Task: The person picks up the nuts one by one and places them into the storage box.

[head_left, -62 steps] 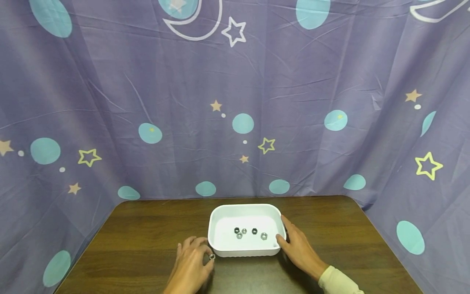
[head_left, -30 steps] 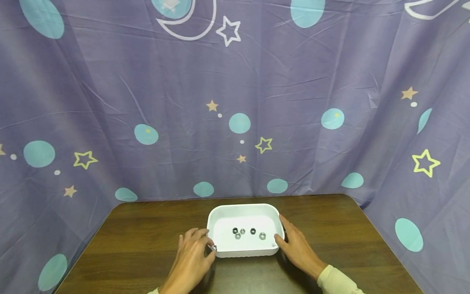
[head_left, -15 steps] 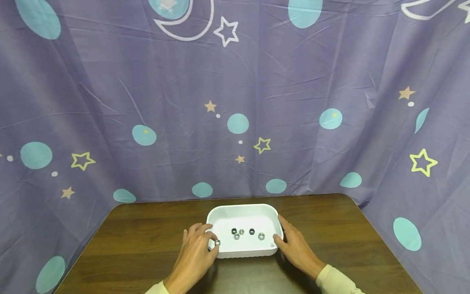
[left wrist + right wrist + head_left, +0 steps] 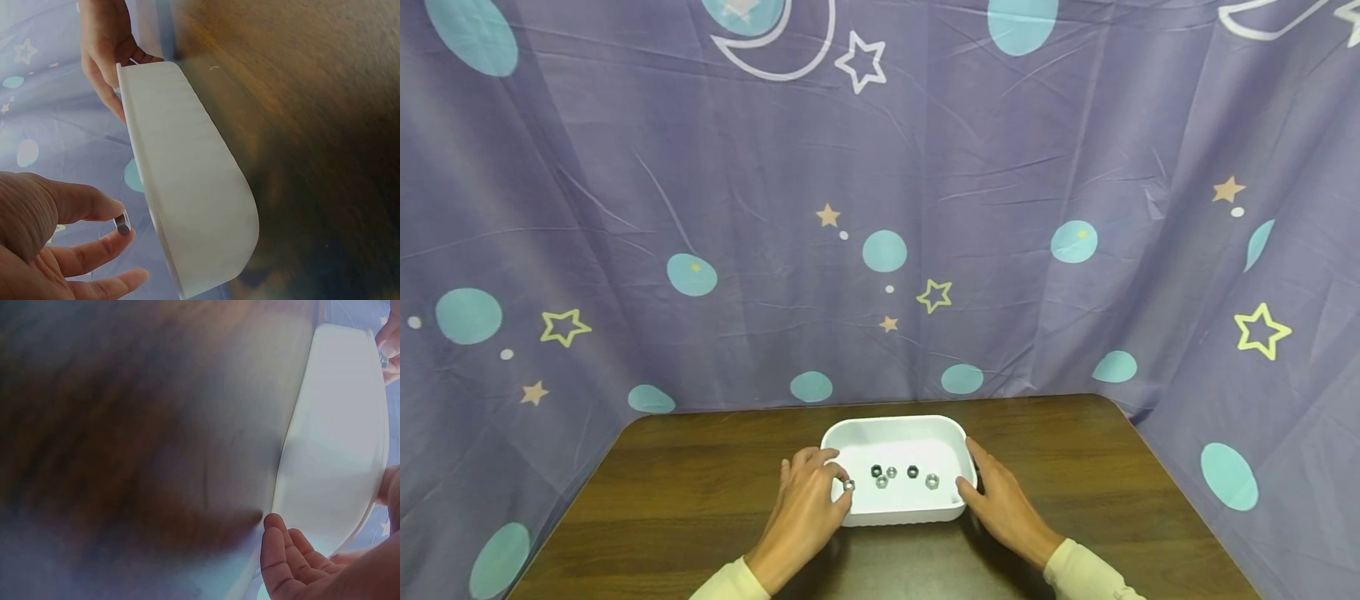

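Between thumb and forefinger my left hand (image 4: pixel 812 492) pinches a small silver hex nut (image 4: pixel 848 485). In the left wrist view the nut (image 4: pixel 122 223) is held above the rim, at the left end of a white plastic tray (image 4: pixel 895 517). Inside the tray lie several more hex nuts, such as a dark nut (image 4: pixel 913 472) and a larger silver nut (image 4: pixel 932 481). At the tray's right end my right hand (image 4: pixel 1009 508) grips the side, thumb over the rim and fingers along the outside wall. The right wrist view shows its fingers (image 4: pixel 275 550) curled by the tray's lower edge.
The tray stands on a dark wooden table (image 4: pixel 700 467) near its back edge. Behind and on both sides hangs a purple curtain (image 4: pixel 790 333) printed with stars, moons and dots.
My left hand has lifted the nut from beside the tray's front left corner, up and right over the rim. The right hand stays on the tray; the view has shifted slightly.
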Action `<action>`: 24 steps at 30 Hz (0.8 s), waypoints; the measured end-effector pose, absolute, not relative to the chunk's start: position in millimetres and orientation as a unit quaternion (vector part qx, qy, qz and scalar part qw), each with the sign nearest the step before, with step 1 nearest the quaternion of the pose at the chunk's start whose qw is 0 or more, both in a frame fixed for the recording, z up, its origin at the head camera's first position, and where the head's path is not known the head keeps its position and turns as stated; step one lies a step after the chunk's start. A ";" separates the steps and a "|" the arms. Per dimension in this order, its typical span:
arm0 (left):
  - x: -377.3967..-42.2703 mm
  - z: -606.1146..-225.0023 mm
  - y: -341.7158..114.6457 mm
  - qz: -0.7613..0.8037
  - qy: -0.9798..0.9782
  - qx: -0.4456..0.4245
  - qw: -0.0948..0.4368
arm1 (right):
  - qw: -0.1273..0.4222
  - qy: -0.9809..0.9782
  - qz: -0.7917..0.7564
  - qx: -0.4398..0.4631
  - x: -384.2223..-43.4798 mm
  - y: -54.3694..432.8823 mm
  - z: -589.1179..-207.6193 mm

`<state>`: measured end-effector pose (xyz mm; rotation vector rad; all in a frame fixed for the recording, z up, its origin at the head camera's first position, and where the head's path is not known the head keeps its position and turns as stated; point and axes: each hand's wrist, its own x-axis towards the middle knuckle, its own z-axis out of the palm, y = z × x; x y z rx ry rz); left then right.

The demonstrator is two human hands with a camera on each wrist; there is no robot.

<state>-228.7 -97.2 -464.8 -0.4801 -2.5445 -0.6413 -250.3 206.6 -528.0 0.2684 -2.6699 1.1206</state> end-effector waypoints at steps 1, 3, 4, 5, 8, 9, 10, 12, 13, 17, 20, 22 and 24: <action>-229.3 -465.2 -97.2 -0.234 -0.928 -0.174 0.233 | 0.116 -0.912 0.383 0.092 -250.4 206.5 -528.2; -231.1 -466.0 -97.6 -0.233 -0.929 -0.173 0.231 | 0.117 -0.912 0.383 0.093 -250.5 206.4 -528.5; -231.9 -466.3 -97.6 -0.232 -0.929 -0.172 0.230 | 0.117 -0.911 0.383 0.093 -250.5 206.4 -528.6; -232.7 -466.3 -97.4 -0.232 -0.930 -0.171 0.230 | 0.117 -0.911 0.384 0.093 -250.5 206.4 -528.6; -235.6 -465.7 -95.9 -0.228 -0.929 -0.175 0.232 | 0.118 -0.911 0.384 0.094 -250.6 206.4 -528.7; -236.5 -465.6 -95.2 -0.227 -0.929 -0.177 0.232 | 0.119 -0.911 0.384 0.094 -250.6 206.3 -528.7; -237.4 -465.2 -94.3 -0.226 -0.929 -0.178 0.232 | 0.119 -0.911 0.384 0.094 -250.7 206.3 -528.6; -238.8 -464.8 -92.3 -0.228 -0.929 -0.181 0.229 | 0.120 -0.911 0.384 0.094 -250.7 206.2 -528.3; -239.7 -464.9 -91.3 -0.228 -0.929 -0.182 0.228 | 0.120 -0.910 0.384 0.095 -250.7 206.1 -528.1; -242.7 -465.3 -85.5 -0.230 -0.927 -0.188 0.229 | 0.121 -0.910 0.385 0.096 -250.6 206.0 -527.4; -245.9 -466.6 -80.3 -0.228 -0.924 -0.197 0.234 | 0.121 -0.909 0.386 0.096 -250.7 206.2 -527.2; -248.3 -467.7 -76.7 -0.226 -0.924 -0.202 0.234 | 0.121 -0.910 0.386 0.096 -250.7 206.3 -527.3; -250.1 -468.5 -73.1 -0.226 -0.924 -0.204 0.230 | 0.121 -0.910 0.385 0.096 -250.5 206.6 -527.4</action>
